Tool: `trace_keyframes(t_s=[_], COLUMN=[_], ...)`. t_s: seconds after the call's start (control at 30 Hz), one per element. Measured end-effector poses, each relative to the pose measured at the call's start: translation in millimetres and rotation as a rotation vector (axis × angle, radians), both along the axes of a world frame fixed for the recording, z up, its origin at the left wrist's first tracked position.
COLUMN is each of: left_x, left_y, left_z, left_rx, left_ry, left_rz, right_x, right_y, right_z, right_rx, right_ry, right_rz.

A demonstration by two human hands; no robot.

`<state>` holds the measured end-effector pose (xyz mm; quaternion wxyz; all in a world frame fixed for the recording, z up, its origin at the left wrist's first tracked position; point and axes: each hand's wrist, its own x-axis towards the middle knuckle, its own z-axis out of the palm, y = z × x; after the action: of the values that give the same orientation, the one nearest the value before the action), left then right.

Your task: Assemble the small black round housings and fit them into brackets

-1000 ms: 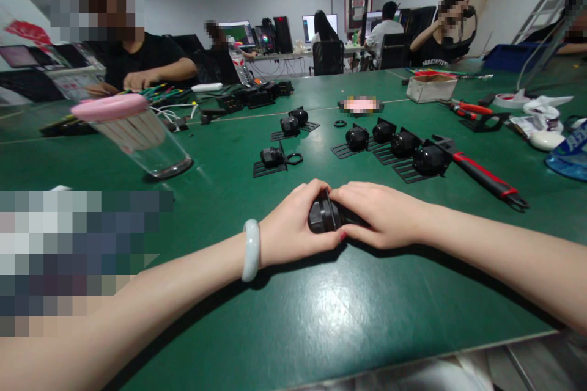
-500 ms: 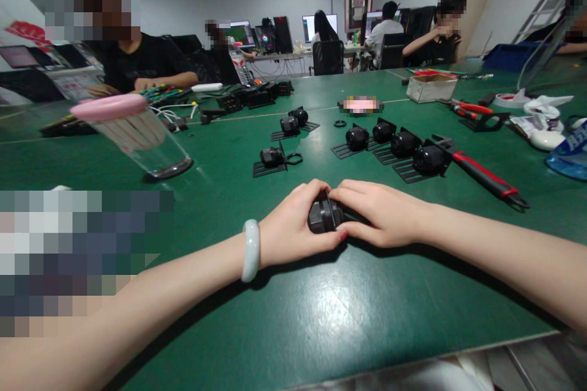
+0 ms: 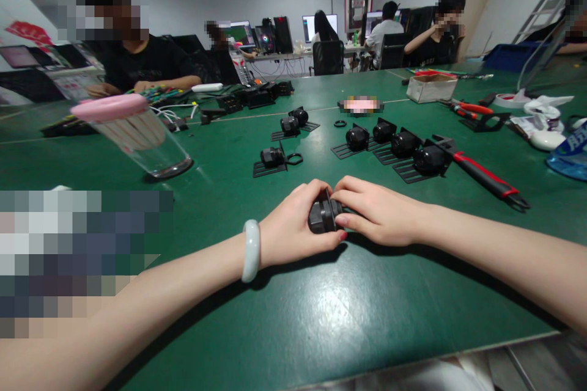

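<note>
A black threaded fitting [image 3: 322, 216] with a hexagonal nut and a flat bracket plate is held just above the green table [image 3: 293, 317]. My left hand [image 3: 296, 220], with a pale bangle at the wrist, wraps round the nut side, thumb below and fingers behind. On the other side, my right hand [image 3: 371, 211] closes its thumb and fingers on the fitting's right end; part of the plate is hidden by the fingers. Beyond my hands stand several similar fittings on slotted brackets, among them one fitting [image 3: 271, 157] beside a black ring [image 3: 294, 159].
Adjustable pliers [image 3: 488, 178] with red-black handles lie at the right, touching a fitting [image 3: 428, 160]. A clear cup [image 3: 158, 146] with a pink lid stands left. Farther back are a small white box [image 3: 431, 87], tangled wires [image 3: 165, 95] and people seated at the table.
My right hand's thumb has moved up onto the fitting's end and its fingers have shifted slightly. My left hand keeps its hold in the same place.
</note>
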<state>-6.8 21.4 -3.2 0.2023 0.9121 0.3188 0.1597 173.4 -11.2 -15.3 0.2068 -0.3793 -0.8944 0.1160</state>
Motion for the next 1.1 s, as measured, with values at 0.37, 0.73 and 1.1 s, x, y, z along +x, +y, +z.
trace_keyframes(t_s=[0.37,0.73,1.1], left_x=[0.3,-0.3,0.2], left_y=[-0.1,-0.1,0.2], left_z=[0.7,-1.1,-0.2], left_rx=[0.010,0.026,0.029], left_ry=[0.029,0.038,0.055], left_rz=[-0.012,-0.019,-0.009], right_x=[-1.1,0.1,-0.5], right_y=[0.3,-1.7,-0.5], right_z=[-0.5,1.3,-0.5], right_rx=[0.017,0.104,0.166], right_ry=[-0.002,0.002,-0.041], right_rz=[-0.035,0.006,0.017])
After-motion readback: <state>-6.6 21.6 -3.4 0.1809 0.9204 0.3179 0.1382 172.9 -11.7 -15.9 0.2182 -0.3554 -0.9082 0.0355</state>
